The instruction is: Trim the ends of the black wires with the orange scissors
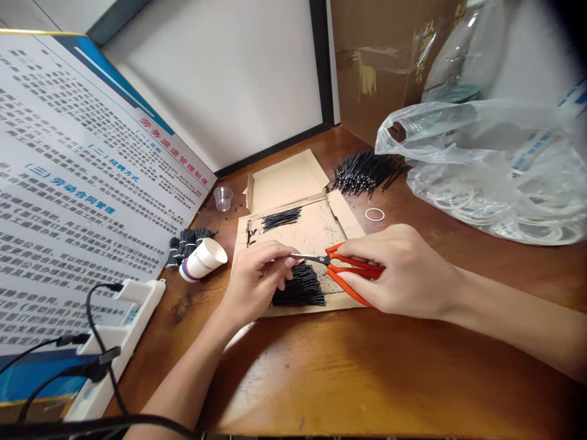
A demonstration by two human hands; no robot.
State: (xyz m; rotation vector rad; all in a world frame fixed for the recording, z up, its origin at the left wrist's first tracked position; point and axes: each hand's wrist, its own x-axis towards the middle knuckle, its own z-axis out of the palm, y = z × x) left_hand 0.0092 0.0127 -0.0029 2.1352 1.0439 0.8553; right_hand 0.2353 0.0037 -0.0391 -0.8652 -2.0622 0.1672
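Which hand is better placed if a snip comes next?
Probably the right hand: its fingers are around the handles of the orange-handled scissors. The left hand is at the blade end; whether it pinches something there is too small to tell.

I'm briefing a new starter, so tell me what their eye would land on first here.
Probably the orange-handled scissors near the centre, gripped in the right hand with their tip at the left hand. Just below that tip in the picture, black strands lie thickly on the cardboard. The printed board at left and the clear bag of pale loops at right would likely come next.
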